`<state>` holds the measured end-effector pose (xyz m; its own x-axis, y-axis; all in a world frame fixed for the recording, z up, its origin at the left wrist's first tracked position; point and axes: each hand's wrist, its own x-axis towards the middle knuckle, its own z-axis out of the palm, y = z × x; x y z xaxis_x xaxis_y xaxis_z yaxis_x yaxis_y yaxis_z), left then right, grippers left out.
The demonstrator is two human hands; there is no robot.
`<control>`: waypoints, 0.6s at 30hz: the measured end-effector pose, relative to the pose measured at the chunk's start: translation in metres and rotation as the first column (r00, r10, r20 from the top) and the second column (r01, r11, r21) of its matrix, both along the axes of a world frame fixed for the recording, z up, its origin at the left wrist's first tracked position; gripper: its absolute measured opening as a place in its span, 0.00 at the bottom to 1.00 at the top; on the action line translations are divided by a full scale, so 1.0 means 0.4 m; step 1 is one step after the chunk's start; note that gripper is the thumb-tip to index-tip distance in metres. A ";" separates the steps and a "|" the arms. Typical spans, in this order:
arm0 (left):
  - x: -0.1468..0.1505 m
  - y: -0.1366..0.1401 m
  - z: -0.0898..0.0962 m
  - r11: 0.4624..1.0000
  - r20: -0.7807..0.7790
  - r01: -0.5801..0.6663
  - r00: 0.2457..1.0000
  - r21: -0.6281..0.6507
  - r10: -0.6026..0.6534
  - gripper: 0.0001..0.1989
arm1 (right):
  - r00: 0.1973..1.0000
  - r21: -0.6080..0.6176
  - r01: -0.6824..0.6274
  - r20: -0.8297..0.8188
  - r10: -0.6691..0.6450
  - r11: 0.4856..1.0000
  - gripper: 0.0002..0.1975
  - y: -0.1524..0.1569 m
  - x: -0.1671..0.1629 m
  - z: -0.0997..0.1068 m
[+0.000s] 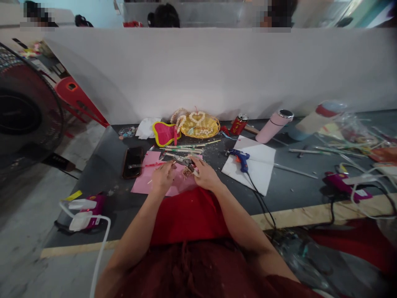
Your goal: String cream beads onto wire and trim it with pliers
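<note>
My right hand (206,174) is closed around the handles of a pair of pliers (180,159), whose jaws point left towards my other hand. My left hand (163,177) has its fingers pinched together near the jaws; what it holds is too small to make out. Below both hands lies a pink sheet (143,183). On it, between the hands, is a little heap of small tan pieces (187,172). Thin patterned sticks (186,148) lie just beyond the pliers.
Behind are a golden basket (214,130) with a heart-shaped bead string (197,118), a red can (240,124) and a pink bottle (273,127). A blue glue gun (242,158) rests on white paper (262,178). At left are a phone (132,162), power strip (96,209) and fan (25,107).
</note>
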<state>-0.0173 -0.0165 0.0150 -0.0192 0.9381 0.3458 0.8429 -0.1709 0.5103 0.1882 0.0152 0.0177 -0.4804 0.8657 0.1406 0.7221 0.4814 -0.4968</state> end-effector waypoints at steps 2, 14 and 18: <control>0.001 0.000 0.004 1.000 -0.017 -0.002 1.000 -0.029 0.001 0.14 | 1.000 0.001 0.003 0.001 -0.003 1.000 0.36 0.002 0.002 -0.001; 0.002 -0.005 0.016 1.000 0.006 -0.025 1.000 0.006 0.025 0.16 | 0.996 -0.037 0.082 0.024 -0.081 0.996 0.31 -0.020 -0.012 0.030; 0.005 -0.004 0.004 0.999 0.043 -0.035 0.998 0.024 0.034 0.15 | 0.999 -0.001 0.028 -0.017 -0.028 1.000 0.34 -0.008 -0.008 0.020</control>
